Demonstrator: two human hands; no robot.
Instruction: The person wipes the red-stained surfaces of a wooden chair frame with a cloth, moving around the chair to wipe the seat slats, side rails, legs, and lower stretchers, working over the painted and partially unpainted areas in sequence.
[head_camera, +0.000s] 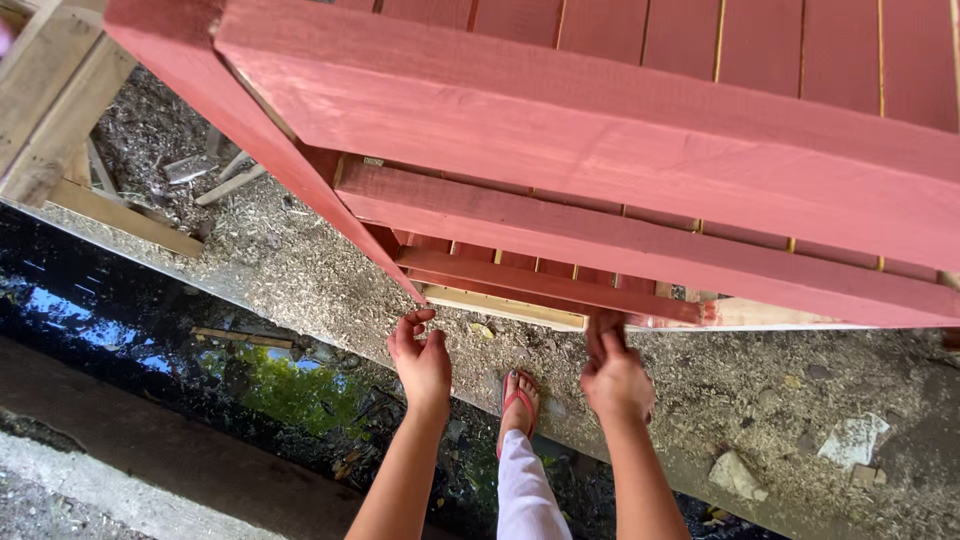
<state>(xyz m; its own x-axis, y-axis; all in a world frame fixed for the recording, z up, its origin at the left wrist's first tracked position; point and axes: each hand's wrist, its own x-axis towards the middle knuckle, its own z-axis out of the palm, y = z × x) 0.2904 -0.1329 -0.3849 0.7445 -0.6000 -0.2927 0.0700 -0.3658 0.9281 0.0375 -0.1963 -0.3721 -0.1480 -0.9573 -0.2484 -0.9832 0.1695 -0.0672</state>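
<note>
I stand over a red-painted wooden frame that fills the upper right of the frame, both arms reaching down to its lowest rails. My right hand, at lower centre right, is clenched around the end of the bottom red rail, fingers wrapped over its edge. My left hand, lower centre, is unclenched, fingertips just under the slanting red leg and grasping nothing. An unpainted pale strip lies just below the rail. My foot in a red sandal rests on the sawdust-strewn ground between my hands. By my judgement, I am taking hold of the frame's base; next, the left hand needs a firm purchase on the leg or rail.
</note>
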